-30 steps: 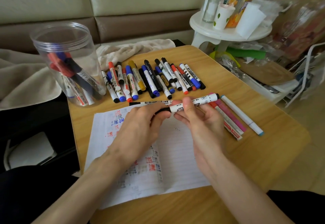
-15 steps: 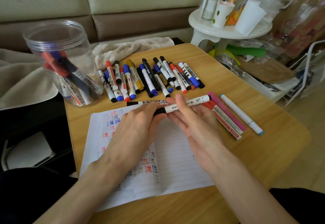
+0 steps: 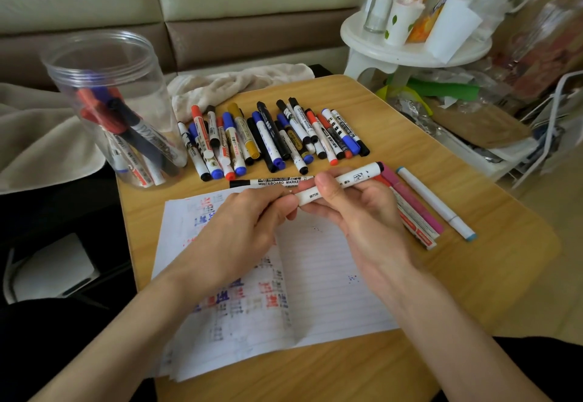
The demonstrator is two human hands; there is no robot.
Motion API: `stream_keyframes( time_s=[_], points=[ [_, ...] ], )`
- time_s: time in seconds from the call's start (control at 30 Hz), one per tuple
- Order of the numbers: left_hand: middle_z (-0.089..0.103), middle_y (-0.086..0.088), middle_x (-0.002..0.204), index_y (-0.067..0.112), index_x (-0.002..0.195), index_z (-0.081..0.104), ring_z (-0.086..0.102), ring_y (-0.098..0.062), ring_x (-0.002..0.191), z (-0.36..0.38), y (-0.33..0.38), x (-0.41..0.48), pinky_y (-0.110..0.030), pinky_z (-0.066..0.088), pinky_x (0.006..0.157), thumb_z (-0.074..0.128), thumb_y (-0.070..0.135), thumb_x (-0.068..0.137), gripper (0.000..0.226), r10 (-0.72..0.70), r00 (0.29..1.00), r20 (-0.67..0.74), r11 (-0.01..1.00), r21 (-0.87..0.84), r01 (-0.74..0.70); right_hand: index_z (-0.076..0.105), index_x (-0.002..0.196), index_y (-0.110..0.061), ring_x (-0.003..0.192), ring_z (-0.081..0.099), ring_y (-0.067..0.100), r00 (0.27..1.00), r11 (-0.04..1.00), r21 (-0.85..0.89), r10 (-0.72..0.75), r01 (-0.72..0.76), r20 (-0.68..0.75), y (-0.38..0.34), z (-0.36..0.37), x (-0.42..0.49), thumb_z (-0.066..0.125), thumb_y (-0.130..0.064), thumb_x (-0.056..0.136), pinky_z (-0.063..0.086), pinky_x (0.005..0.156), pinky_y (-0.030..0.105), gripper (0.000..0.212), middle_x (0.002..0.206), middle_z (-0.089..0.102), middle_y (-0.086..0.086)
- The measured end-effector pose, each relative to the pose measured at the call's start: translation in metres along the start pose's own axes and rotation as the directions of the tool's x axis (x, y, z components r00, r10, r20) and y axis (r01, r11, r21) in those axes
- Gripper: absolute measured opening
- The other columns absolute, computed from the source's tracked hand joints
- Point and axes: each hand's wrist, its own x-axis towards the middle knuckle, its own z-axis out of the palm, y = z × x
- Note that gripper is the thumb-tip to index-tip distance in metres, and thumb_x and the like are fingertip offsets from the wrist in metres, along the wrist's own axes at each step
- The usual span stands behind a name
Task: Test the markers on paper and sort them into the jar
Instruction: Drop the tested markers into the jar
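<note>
Both hands hold one white marker (image 3: 350, 180) level above the top of the lined paper (image 3: 328, 281). My right hand (image 3: 362, 215) grips its barrel with thumb on top. My left hand (image 3: 243, 228) pinches its left end, where the cap is hidden under my fingers. A thin whiteboard marker (image 3: 268, 181) lies on the table just beyond my hands. A row of several capped markers (image 3: 268, 139) lies further back. The clear plastic jar (image 3: 116, 111) stands at the back left with several markers inside.
Three markers, red, pink (image 3: 410, 202) and white with a blue tip (image 3: 438, 204), lie right of my right hand. The paper carries red, blue and black scribbles. A beige cloth (image 3: 233, 82) lies behind the table; a white side table (image 3: 410, 48) with cups stands back right.
The marker has tilted slightly and sits a little higher in my fingers. Both hands stay together on it over the top of the paper.
</note>
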Motion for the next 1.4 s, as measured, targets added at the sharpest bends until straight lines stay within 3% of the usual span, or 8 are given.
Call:
stream_keyframes(
  time_s=[0.23, 0.4, 0.57, 0.7, 0.8, 0.97, 1.07, 1.4],
  points=[
    [0.046, 0.013, 0.058, 0.025, 0.084, 0.064, 0.038, -0.006, 0.050, -0.006, -0.004, 0.002, -0.016, 0.033, 0.050, 0.046, 0.038, 0.104, 0.030, -0.049, 0.991, 0.123, 0.983, -0.168, 0.069, 0.069, 0.104, 0.006, 0.102, 0.076, 0.033, 0.998, 0.999, -0.001, -0.047, 0.047, 0.053, 0.000, -0.001, 0.002, 0.070, -0.016, 0.092, 0.062, 0.089, 0.041, 0.024, 0.102, 0.078, 0.021],
    [0.062, 0.016, 0.072, 0.031, 0.100, 0.067, 0.059, -0.004, 0.063, 0.004, -0.010, -0.001, -0.014, 0.042, 0.060, 0.051, 0.042, 0.100, 0.020, -0.034, 0.999, 0.001, 0.998, -0.050, 0.034, 0.065, 0.120, 0.000, 0.110, 0.075, 0.030, 0.996, 0.999, 0.035, 0.002, -0.005, 0.088, 0.003, -0.002, 0.002, 0.068, -0.014, 0.096, 0.060, 0.094, 0.038, 0.028, 0.110, 0.077, 0.019],
    [0.067, 0.018, 0.087, 0.033, 0.113, 0.067, 0.061, -0.005, 0.084, 0.005, -0.010, -0.004, -0.017, 0.044, 0.071, 0.051, 0.046, 0.099, 0.026, 0.007, 0.997, -0.082, 0.996, 0.089, 0.000, 0.073, 0.114, -0.005, 0.100, 0.078, 0.023, 0.998, 0.998, -0.056, 0.034, -0.037, -0.045, 0.007, 0.003, -0.003, 0.076, -0.023, 0.092, 0.061, 0.092, 0.038, 0.029, 0.104, 0.081, 0.008],
    [0.063, 0.020, 0.085, 0.029, 0.113, 0.068, 0.060, -0.002, 0.082, 0.006, -0.007, -0.004, -0.014, 0.042, 0.071, 0.047, 0.048, 0.099, 0.031, 0.074, 0.991, -0.108, 0.982, 0.179, -0.054, 0.077, 0.109, -0.007, 0.096, 0.078, 0.021, 0.991, 0.999, -0.009, 0.047, -0.048, -0.127, 0.009, 0.009, -0.008, 0.078, -0.025, 0.091, 0.062, 0.092, 0.036, 0.026, 0.100, 0.081, 0.005],
    [0.060, 0.020, 0.083, 0.028, 0.109, 0.066, 0.058, -0.003, 0.078, 0.008, -0.007, -0.003, -0.013, 0.040, 0.068, 0.044, 0.050, 0.100, 0.032, 0.067, 0.994, -0.086, 0.977, 0.206, -0.048, 0.077, 0.109, -0.008, 0.096, 0.078, 0.020, 0.992, 0.996, -0.090, 0.018, -0.029, -0.124, 0.007, 0.008, -0.006, 0.076, -0.027, 0.093, 0.060, 0.097, 0.041, 0.025, 0.101, 0.081, 0.003],
    [0.056, 0.021, 0.071, 0.035, 0.097, 0.060, 0.058, -0.005, 0.073, 0.007, -0.002, -0.003, -0.014, 0.040, 0.063, 0.050, 0.036, 0.104, 0.012, 0.053, 0.997, -0.061, 0.995, 0.088, -0.048, 0.076, 0.111, -0.006, 0.099, 0.078, 0.023, 0.997, 0.993, -0.117, 0.018, -0.027, -0.079, 0.004, 0.001, -0.002, 0.074, -0.027, 0.095, 0.057, 0.102, 0.045, 0.026, 0.104, 0.081, 0.006],
    [0.057, 0.013, 0.068, 0.033, 0.089, 0.060, 0.054, -0.012, 0.063, 0.003, -0.004, -0.002, -0.018, 0.037, 0.057, 0.050, 0.036, 0.105, 0.019, 0.033, 0.999, -0.016, 0.999, 0.005, -0.033, 0.075, 0.111, -0.005, 0.101, 0.077, 0.026, 0.999, 0.992, -0.124, -0.001, -0.005, -0.049, 0.005, -0.001, 0.001, 0.075, -0.026, 0.093, 0.057, 0.102, 0.049, 0.028, 0.104, 0.080, 0.008],
    [0.052, 0.015, 0.063, 0.024, 0.092, 0.069, 0.046, -0.002, 0.053, 0.001, -0.004, -0.002, -0.011, 0.038, 0.053, 0.050, 0.035, 0.104, 0.025, -0.046, 0.997, 0.055, 0.972, -0.227, 0.057, 0.070, 0.116, 0.002, 0.105, 0.076, 0.030, 0.999, 0.996, -0.078, -0.048, 0.048, 0.008, 0.006, -0.005, 0.007, 0.074, -0.019, 0.092, 0.060, 0.097, 0.046, 0.032, 0.107, 0.079, 0.016]
  ],
)
